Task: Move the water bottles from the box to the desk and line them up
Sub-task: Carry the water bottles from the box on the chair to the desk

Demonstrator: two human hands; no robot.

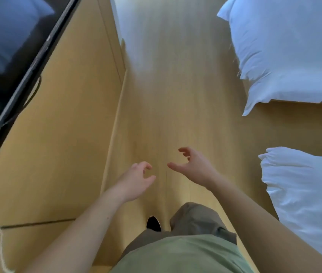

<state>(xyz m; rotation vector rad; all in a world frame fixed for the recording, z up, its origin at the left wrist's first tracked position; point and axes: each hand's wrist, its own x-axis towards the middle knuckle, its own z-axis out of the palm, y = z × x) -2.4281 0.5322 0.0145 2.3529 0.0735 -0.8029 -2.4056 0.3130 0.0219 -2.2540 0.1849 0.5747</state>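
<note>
My left hand (136, 179) and right hand (192, 166) reach out ahead of me over the wooden floor (175, 99), both empty, fingers loosely curled and apart, likely ready for the next grab. No bottles and no box are in view, so I cannot say where they are. The table (53, 125) runs along my left, 2 white beds (294, 56) on my right.
</note>
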